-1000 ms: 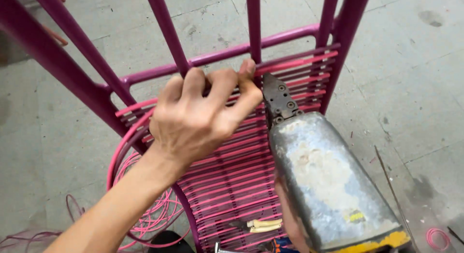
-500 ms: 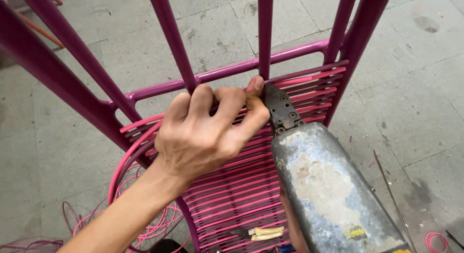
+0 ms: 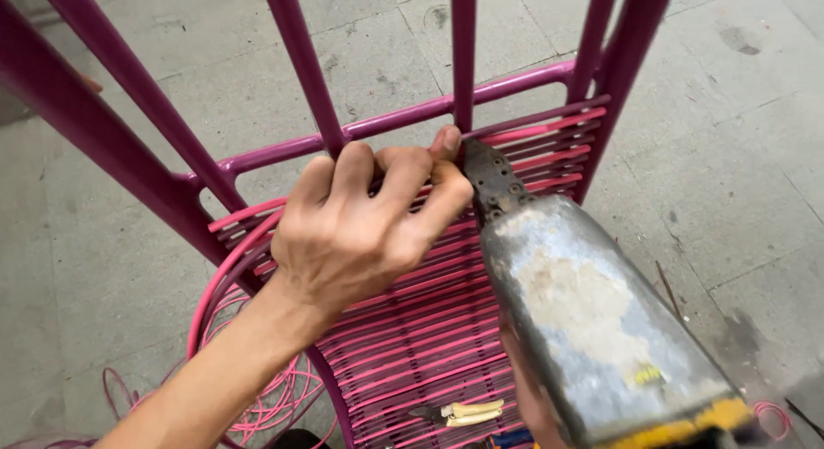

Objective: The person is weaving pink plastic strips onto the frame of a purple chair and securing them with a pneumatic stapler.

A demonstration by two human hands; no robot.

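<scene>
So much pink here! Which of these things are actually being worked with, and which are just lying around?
In use:
left hand, gripping the woven pink cords
metal tool, its dark tip at the cords by the fingers
magenta chair frame

Lying about:
loose pink cord coils on the floor
small pale-handled tool resting on the weave

The right hand is mostly hidden behind the tool.

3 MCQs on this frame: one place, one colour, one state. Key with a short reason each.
1. Where does the small cream-handled tool lie?
A. on the woven seat
B. on the concrete floor
C. on the top rail

2. What colour is the chair frame?
A. blue
B. magenta
C. white

3. How is the left hand?
A. flat and open on the floor
B. fingers curled on the cords at the rear rail
C. out of view

A: the small cream-handled tool rests on the woven seat.
B: the chair frame bars are magenta.
B: the left hand grips there, beside the metal hand tool.
</scene>
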